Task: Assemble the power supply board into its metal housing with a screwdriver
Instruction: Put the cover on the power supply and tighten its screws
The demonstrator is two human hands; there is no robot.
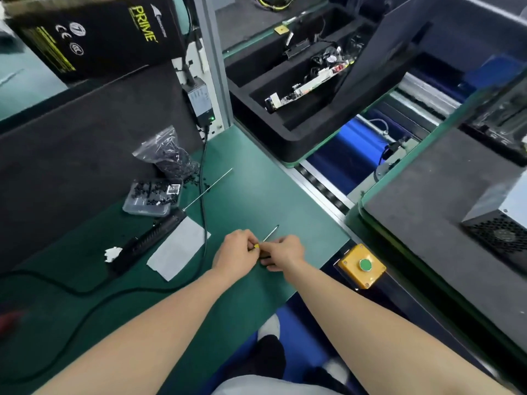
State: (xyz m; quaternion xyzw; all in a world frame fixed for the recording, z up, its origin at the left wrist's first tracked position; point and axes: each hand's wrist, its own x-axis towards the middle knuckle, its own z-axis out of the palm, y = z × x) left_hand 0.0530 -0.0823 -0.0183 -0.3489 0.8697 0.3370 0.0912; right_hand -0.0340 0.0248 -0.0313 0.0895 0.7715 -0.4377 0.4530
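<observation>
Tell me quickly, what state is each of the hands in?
Left hand: pinches the yellow end of the small screwdriver.
Right hand: grips the same handle.

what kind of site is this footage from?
Probably an electronics assembly-line station. A black foam tray on the conveyor carries a circuit board. A corded electric screwdriver lies beside a tray of black screws on the green mat. A yellow push-button box sits at the bench edge.

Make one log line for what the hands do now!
left hand: pinches screwdriver | right hand: holds screwdriver | electric driver: on mat
</observation>
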